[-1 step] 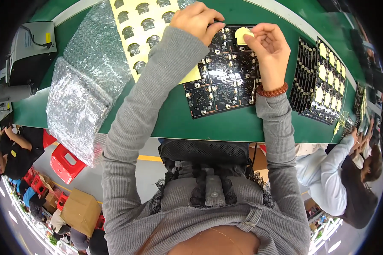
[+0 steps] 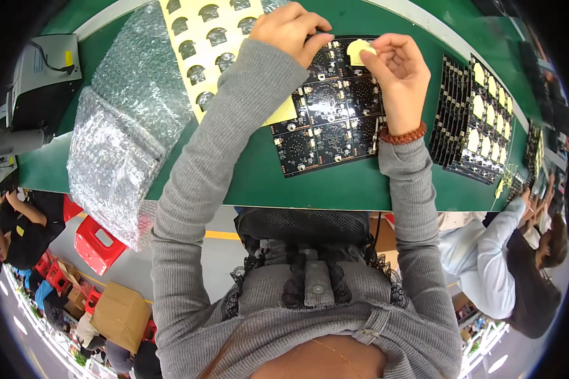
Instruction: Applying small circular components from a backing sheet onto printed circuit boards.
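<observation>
A black panel of several joined circuit boards (image 2: 335, 117) lies on the green worktop in front of me. Between the thumb and forefinger of my right hand (image 2: 399, 66) is a pale yellow sticker (image 2: 359, 52), held at the panel's far right part. My left hand (image 2: 291, 31) is at the far left edge of the panel, its thumb and forefinger curled onto that edge. Under my left forearm runs a yellow sticker sheet (image 2: 186, 48) with rows of cut-out shapes, partly hidden by the sleeve.
Bubble wrap (image 2: 117, 158) covers the left of the worktop (image 2: 310, 192). At the right stands a stack of circuit panels (image 2: 483, 120), the top one bearing yellow stickers. A grey and black machine (image 2: 44, 69) sits far left. A co-worker in a pale sleeve (image 2: 490, 265) works at the right.
</observation>
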Action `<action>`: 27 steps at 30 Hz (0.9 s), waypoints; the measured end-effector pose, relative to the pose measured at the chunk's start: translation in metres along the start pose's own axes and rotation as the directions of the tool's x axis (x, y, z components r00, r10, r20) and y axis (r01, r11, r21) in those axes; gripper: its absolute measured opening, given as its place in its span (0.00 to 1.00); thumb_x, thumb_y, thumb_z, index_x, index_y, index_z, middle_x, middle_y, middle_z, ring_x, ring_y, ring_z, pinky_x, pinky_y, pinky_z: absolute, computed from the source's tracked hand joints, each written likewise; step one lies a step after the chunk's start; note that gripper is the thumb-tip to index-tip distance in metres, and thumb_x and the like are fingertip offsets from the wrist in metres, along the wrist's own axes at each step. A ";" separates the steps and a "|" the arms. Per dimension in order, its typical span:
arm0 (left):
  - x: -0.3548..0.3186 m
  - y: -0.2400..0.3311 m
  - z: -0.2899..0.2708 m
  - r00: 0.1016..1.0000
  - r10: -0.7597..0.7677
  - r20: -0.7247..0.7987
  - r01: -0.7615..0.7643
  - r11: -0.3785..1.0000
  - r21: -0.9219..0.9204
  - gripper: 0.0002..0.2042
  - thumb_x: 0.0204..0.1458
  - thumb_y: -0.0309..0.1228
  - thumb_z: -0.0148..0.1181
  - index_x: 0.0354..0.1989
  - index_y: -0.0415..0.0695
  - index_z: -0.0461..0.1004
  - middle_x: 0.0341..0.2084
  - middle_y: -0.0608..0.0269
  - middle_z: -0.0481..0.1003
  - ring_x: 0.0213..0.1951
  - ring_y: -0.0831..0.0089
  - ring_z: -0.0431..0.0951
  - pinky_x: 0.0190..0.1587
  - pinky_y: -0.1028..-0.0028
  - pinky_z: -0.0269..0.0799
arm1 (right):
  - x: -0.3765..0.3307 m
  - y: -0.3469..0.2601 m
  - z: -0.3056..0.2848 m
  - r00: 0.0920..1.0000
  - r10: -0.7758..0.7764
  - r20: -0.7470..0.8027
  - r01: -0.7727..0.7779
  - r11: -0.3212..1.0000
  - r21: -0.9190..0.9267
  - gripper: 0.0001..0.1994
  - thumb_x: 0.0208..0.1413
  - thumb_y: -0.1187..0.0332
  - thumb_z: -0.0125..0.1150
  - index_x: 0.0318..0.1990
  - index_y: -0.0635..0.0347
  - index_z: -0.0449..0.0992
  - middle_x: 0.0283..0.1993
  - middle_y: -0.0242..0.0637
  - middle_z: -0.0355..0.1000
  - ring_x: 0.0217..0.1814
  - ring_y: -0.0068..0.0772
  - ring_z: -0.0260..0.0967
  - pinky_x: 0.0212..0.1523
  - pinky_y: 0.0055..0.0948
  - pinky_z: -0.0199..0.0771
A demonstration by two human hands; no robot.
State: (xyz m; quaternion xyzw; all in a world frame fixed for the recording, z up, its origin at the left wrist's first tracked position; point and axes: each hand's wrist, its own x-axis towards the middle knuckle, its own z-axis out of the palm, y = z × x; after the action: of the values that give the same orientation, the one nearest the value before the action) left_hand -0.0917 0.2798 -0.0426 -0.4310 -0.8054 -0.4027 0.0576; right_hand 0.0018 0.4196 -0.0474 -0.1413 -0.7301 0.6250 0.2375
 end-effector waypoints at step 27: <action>-0.004 -0.003 0.004 0.999 0.038 -0.025 -0.037 0.997 0.060 0.05 0.46 0.28 0.53 0.30 0.40 0.69 0.25 0.56 0.67 0.30 0.58 0.68 0.35 0.67 0.63 | 0.001 0.007 0.003 1.000 0.020 0.005 -0.020 0.997 -0.078 0.08 0.40 0.82 0.60 0.29 0.67 0.69 0.25 0.27 0.66 0.21 0.09 0.55 0.22 0.09 0.58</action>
State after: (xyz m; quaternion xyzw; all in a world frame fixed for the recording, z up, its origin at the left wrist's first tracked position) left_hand -0.0901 0.2792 -0.0488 -0.4388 -0.8081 -0.3828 0.0884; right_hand -0.0014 0.4184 -0.0540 -0.1561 -0.7532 0.5987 0.2234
